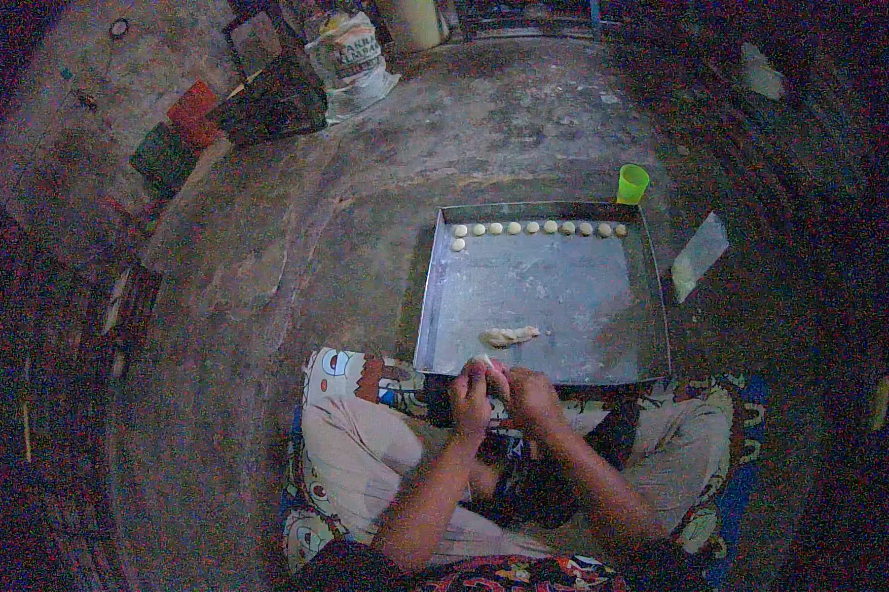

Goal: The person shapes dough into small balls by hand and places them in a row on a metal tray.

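Close together at the near edge of a shallow metal tray (563, 286), my left hand (471, 393) and my right hand (533, 400) are both closed. Between their fingers shows a small pale piece of dough (491, 365), mostly hidden by the fingers. Just beyond them, an elongated lump of dough (509, 336) lies on the tray floor, with tiny crumbs by its right end. Along the tray's far wall runs a row of several small round dough balls (514, 228). One more dough ball (458, 245) sits in front of the row's left end.
A green cup (633, 185) stands beyond the tray's far right corner. To the right of the tray lies a pale packet (701, 257). My crossed legs rest on a patterned mat (311, 533). A white sack (354, 64) and dark crates (277, 99) stand far left.
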Available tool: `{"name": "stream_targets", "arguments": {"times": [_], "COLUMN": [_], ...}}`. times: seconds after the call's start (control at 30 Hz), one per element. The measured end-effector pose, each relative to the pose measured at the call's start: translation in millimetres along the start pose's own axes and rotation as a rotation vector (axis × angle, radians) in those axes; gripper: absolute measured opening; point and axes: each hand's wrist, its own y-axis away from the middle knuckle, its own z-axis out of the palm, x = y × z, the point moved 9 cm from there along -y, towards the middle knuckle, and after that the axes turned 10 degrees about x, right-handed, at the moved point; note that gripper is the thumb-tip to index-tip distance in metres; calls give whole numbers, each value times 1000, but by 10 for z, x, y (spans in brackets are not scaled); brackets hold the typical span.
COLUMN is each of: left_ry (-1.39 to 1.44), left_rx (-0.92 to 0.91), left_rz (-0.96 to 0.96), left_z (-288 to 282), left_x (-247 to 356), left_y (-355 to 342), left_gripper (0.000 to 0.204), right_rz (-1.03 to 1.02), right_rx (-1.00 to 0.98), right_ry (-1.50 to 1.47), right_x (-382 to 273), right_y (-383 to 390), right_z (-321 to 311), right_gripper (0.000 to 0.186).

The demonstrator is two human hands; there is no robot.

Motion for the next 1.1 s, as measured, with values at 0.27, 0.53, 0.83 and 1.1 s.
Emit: {"name": "stream_targets", "arguments": {"times": [0.27, 0.53, 0.83, 1.1], "left_ry": [-412, -734, -691, -553], "left_rx": [164, 82, -132, 45], "left_rz": [-250, -200, 182, 337], "left_z": [-232, -232, 254, 99], "left_x": [-202, -326, 109, 264], "left_y": [46, 17, 163, 89], "left_gripper": [49, 62, 35, 26], "right_rz": [-144, -98, 53, 183], "right_rx": [173, 179, 360, 142], "right_ry": [-519, -255, -365, -846], "right_x": [-261, -187, 12, 196], "right_y": [-55, -43, -50, -107], "right_z": [-523, -561, -717, -371], "right_gripper": [37, 16, 23, 27]}}
